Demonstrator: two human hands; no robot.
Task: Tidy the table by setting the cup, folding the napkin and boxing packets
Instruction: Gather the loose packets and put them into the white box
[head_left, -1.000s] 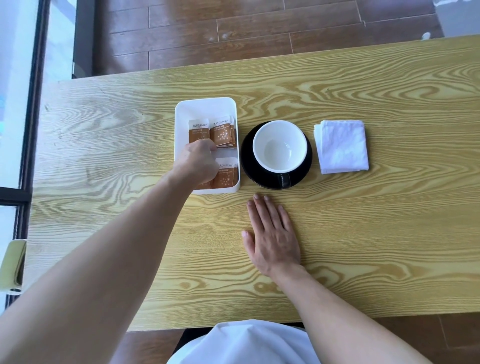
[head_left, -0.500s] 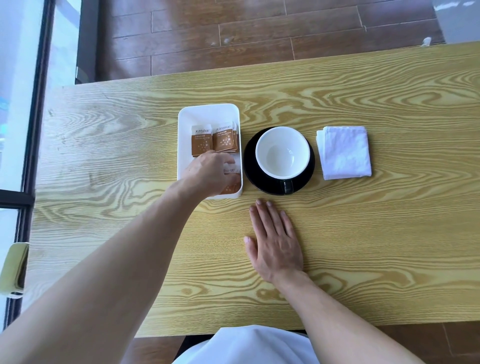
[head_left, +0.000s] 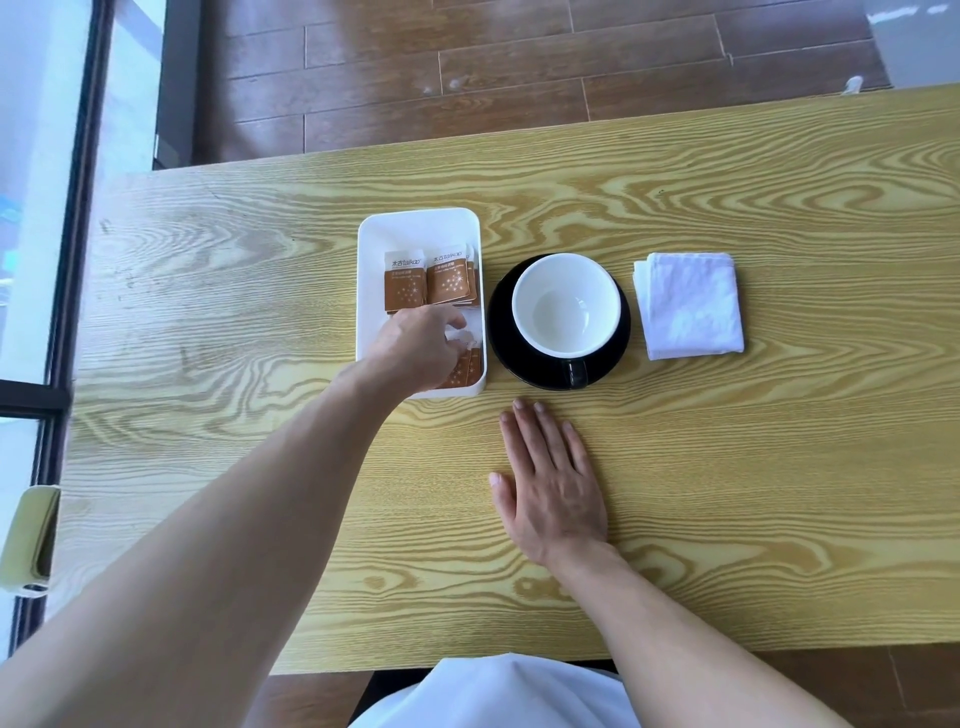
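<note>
White box (head_left: 418, 228) keeps packets (head_left: 431, 278) together; your left hand (head_left: 415, 348) pinches one (nearly tidy), right hand (head_left: 553, 483) flat, released.

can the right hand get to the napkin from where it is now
Probably yes. The right hand lies flat on the table, holding nothing, and the stretch of wood between it and the folded napkin is bare; the cup stands to the side.

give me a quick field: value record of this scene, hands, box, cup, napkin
left hand: inside the white box, fingers on packets at its near end
right hand: flat on the table, empty
packets: brown and white, in the box
cup: white, empty, on the black saucer, handle toward the person
napkin: white, folded, right of the saucer
</note>
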